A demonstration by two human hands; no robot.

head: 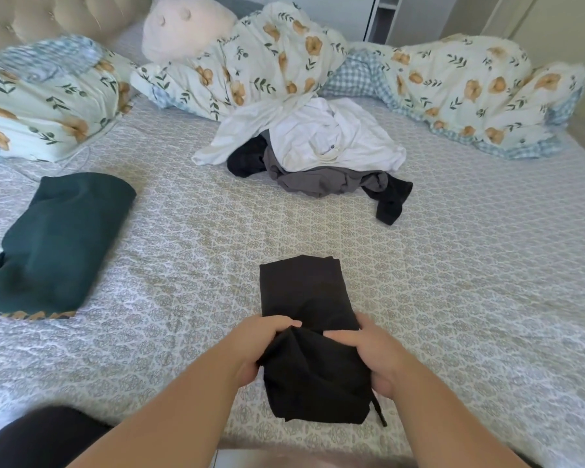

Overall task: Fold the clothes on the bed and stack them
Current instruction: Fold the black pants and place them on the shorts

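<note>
Presently a black garment (313, 339) at 6 o'clock on the bed (453, 282) is gripped at its raised near fold by both hands: left hand (262, 346) w/ fingers curled over the left edge, right hand (368, 352) pinching the right, prob. so the fold can be laid forward evenly. A folded green garment (58, 238) is kept at 9 o'clock, apparently as stack base; the unfolded pile (314, 150) is left at 12 o'clock.

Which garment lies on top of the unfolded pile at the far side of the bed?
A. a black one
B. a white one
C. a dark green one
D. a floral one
B: the white garment lies over the grey garment and black clothes in the pile.
</note>
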